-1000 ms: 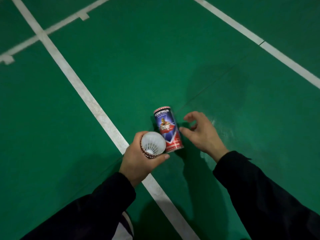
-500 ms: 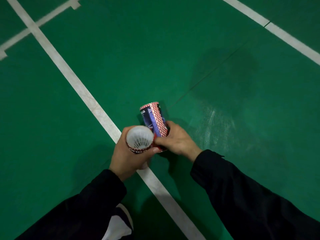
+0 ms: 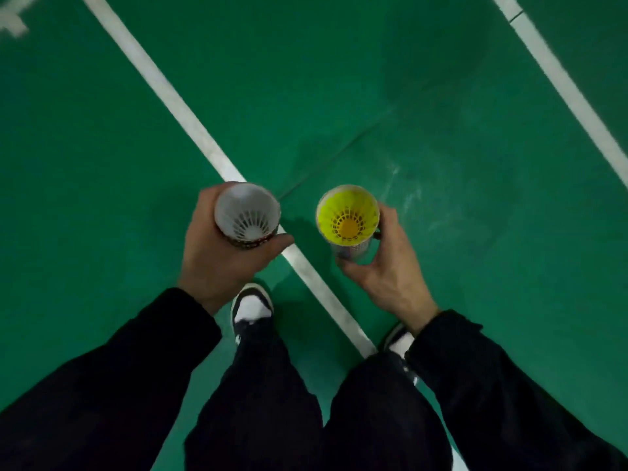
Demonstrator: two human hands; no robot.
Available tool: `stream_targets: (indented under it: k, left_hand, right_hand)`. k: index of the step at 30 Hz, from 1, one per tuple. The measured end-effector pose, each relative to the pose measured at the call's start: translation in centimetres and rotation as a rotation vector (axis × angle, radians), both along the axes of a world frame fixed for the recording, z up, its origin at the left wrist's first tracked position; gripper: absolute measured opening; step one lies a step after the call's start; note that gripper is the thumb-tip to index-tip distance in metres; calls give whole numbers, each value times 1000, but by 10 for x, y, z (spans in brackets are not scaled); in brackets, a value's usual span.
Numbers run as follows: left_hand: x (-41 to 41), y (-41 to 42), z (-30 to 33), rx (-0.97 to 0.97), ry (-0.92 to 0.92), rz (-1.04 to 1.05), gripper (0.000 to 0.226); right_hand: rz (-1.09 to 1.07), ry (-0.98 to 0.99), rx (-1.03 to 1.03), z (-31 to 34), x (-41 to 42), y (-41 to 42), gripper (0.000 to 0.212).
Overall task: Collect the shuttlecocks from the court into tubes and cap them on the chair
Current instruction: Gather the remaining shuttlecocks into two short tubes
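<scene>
Head view, progress: both tubes loaded, uncapped; no chair or caps in sight, capping left
Left hand [image 3: 217,256]: wrapped round tube [image 3: 253,241], white shuttlecock [image 3: 247,212] on top
Right hand [image 3: 384,266]: fingers curled round second tube [image 3: 353,251], yellow shuttlecock [image 3: 348,214] showing
Count: two tubes, two shuttlecocks visible; none on court floor [image 3: 441,164]

Dim, soft floor glare, blurred edges

Left tube [image 3: 253,240] and right tube [image 3: 353,248] each hold a shuttlecock.
</scene>
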State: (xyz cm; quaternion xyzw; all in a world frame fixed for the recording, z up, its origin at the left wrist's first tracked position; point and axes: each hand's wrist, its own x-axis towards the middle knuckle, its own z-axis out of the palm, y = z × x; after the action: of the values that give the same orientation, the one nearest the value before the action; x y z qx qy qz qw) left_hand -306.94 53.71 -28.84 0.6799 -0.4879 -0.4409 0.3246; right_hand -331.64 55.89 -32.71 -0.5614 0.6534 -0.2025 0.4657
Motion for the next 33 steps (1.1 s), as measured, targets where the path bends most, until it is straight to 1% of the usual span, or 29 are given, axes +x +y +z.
stream_targets:
  k: [2,4,6,9,10,11,14,17,20,23,25,27,30,33]
  left_hand:
    - [1,14,53,32,49,2,69]
    - [7,30,120,84,12,-45,73]
    - [16,49,185,116,-59,-87,83]
    - [33,72,283,108,-94,-60,100]
    - [40,78,314,73,-130,-88,100]
    - [47,83,346,31,-206,-140,94]
    - [82,93,427,-119,-491,-327,75]
    - [138,98,486,-181,-627,-422,66]
    - [200,100,528,-219,-725,-433,63]
    - [255,104,560,-227,-698,-366,60]
    - [291,108,575,-223,-660,-306,60]
    - [324,110,586,-240,-676,-244,62]
    - [377,109,595,-230,-691,-112,76]
    - [434,101,596,-134,-557,99,94]
  right_hand:
    - [43,36,13,55,10,12,75]
    - [102,74,46,117,24,26,72]
    - [121,84,54,182,35,40,72]
    - [213,75,20,275,54,44,75]
    - [255,66,4,303,62,43,75]
    - [299,54,-12,330,71,41,74]
    - [420,49,-56,400,106,25,72]
    - [569,93,-139,452,154,4,72]
    - [631,64,-149,490,219,-16,69]
    - [657,9,-179,522,295,-31,67]
    - [672,-70,-197,542,344,-36,65]
    - [685,-141,-187,556,388,-39,63]
    - [678,-180,-183,571,449,-50,66]
    - [694,-171,-180,572,511,-72,68]
